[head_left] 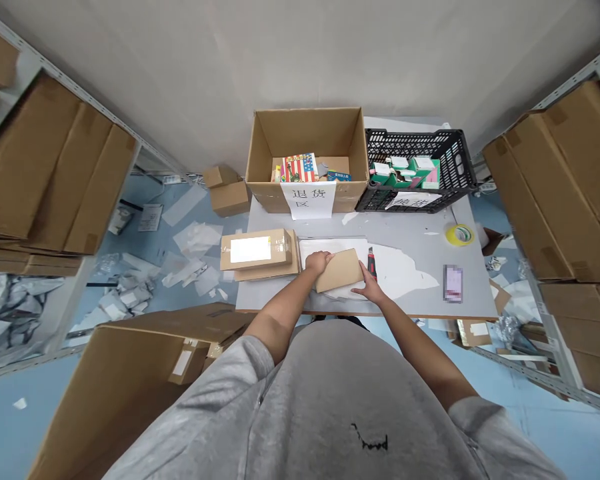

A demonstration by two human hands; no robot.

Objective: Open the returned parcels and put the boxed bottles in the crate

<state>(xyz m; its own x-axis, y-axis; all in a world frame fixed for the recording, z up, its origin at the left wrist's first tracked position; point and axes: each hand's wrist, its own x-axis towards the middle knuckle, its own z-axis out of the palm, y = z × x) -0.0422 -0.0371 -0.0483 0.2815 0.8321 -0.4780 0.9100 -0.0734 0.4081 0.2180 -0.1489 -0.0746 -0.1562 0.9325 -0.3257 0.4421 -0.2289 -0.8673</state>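
A small plain brown cardboard box lies tilted on white paper and a white plastic wrapper at the front middle of the table. My left hand grips its upper left edge, the fingers closed over it. Beside the box's right edge is my right hand, with thumb and fingers spread; a fingertip seems to touch the box, while the thumb is over the white wrapper. Just above the right hand lies a red and black box cutter. A taped carton with a white label rests on another flat carton to the left.
At the back stand a large open carton with books and a black plastic crate holding green-and-white packets. Yellow tape and a blurred phone lie right. Shelves flank the table; a big open carton stands lower left.
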